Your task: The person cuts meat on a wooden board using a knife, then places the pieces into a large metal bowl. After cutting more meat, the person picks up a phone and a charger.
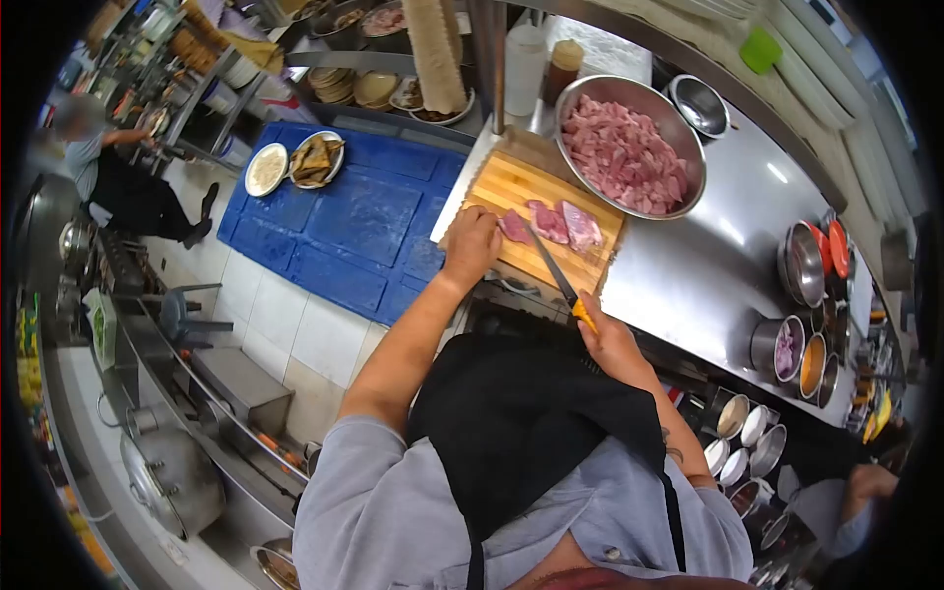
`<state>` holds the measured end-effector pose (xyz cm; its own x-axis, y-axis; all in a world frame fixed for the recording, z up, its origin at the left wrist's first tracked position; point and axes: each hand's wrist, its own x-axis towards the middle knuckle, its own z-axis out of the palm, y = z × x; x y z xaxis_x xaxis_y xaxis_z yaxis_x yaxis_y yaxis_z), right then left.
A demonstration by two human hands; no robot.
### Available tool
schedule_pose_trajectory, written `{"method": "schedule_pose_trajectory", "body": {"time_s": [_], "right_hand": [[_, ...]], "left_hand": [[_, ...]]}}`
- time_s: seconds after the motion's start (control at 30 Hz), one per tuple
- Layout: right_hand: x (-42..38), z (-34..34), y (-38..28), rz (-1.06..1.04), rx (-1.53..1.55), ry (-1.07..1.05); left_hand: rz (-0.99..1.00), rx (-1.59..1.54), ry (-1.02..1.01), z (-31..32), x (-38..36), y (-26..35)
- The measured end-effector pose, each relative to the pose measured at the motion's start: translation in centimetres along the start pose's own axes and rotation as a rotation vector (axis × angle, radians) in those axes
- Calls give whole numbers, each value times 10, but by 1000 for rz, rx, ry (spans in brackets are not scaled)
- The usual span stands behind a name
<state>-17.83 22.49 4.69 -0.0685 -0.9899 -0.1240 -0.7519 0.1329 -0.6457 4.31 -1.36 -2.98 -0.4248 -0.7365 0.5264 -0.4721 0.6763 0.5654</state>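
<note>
Slices of raw meat (549, 222) lie in a row on a wooden cutting board (521, 175). My left hand (474, 241) is at the board's left side, its curled fingers on the end of the leftmost piece of meat (513, 226). In my right hand (612, 342) is a knife (553, 264) with a yellow handle. The blade points up and left across the board, its tip beside the leftmost piece. Behind the board stands a large metal bowl (700, 172) heaped with cut raw meat (621, 152).
A blue table (364, 221) with two plates stands to the left. Squeeze bottles (524, 64) and a small metal bowl (700, 106) sit behind the board. Metal pots (777, 346) line the right of the steel counter. One person (118, 167) is far left, another (836, 501) lower right.
</note>
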Motion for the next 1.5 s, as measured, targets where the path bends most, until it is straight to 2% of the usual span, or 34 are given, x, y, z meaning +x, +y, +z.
{"method": "schedule_pose_trajectory", "body": {"time_s": [0.07, 0.13, 0.4, 0.47, 0.6, 0.7, 0.77, 1.0, 1.27, 1.5], "right_hand": [[0, 3, 5, 3, -43, -17], [1, -2, 1, 6, -52, -15], [11, 7, -9, -17, -22, -69], [13, 11, -8, -64, 1, 9], [13, 9, -8, -48, 11, 2], [11, 7, -8, 53, -7, -133], [15, 9, -7, 22, -35, -51], [14, 17, -4, -41, 35, 0], [82, 49, -5, 25, -130, -36], [3, 17, 14, 51, -123, -127]], "left_hand": [[11, -9, -5, 1, 3, 6], [135, -94, -90, 4, 5, 10], [81, -118, -60, 19, 4, 5], [68, -113, -65, 21, 5, -1], [99, -170, -20, 17, 3, 1], [121, -129, -54, 18, -3, 0], [127, -100, -71, 19, -1, -1], [128, -169, -76, 19, 6, 0], [130, -189, -117, 25, 7, -4], [106, -156, -95, 26, 5, -7]]}}
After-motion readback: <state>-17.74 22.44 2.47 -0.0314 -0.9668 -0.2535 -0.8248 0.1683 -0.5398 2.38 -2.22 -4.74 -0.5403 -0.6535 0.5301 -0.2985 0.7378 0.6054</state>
